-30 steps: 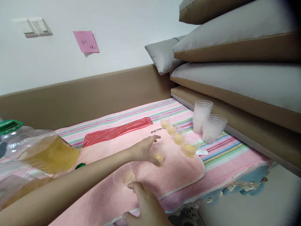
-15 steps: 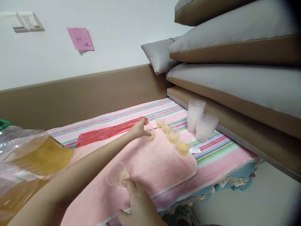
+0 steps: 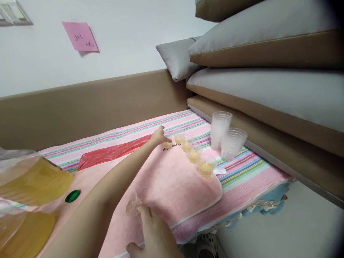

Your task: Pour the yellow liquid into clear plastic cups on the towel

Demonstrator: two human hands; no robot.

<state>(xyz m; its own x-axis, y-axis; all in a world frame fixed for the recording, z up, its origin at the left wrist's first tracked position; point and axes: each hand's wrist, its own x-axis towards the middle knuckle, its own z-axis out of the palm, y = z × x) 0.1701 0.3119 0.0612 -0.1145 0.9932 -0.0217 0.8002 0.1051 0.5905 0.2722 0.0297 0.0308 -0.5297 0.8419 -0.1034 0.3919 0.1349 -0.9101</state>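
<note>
My left hand [image 3: 159, 137] reaches across to the far side of the pink mat, thumb and fingers around a clear plastic cup [image 3: 168, 144] with a little yellow drink. This cup is at the far end of a row; the nearest of the others is another plastic cup [image 3: 206, 168], also with yellow drink. Low in the view, my right hand [image 3: 154, 225] has its fingertips on a blurred clear cup [image 3: 133, 205], which looks tilted; its contents are hard to make out. Large clear bottles of yellow drink [image 3: 34, 179] lie at the left.
A green bottle cap [image 3: 72, 196] lies on the pink mat [image 3: 174, 186]. Behind it stretches a red plastic bag [image 3: 113, 150]. Two stacks of clear cups [image 3: 220, 130] stand at the right, beside piled grey cushions [image 3: 258, 93]. The bed's edge [image 3: 242, 211] runs along the lower right.
My left hand has moved its cup farther back, up to the row. The cup at my right hand has changed its tilt. The view has shifted, and the green cap now shows.
</note>
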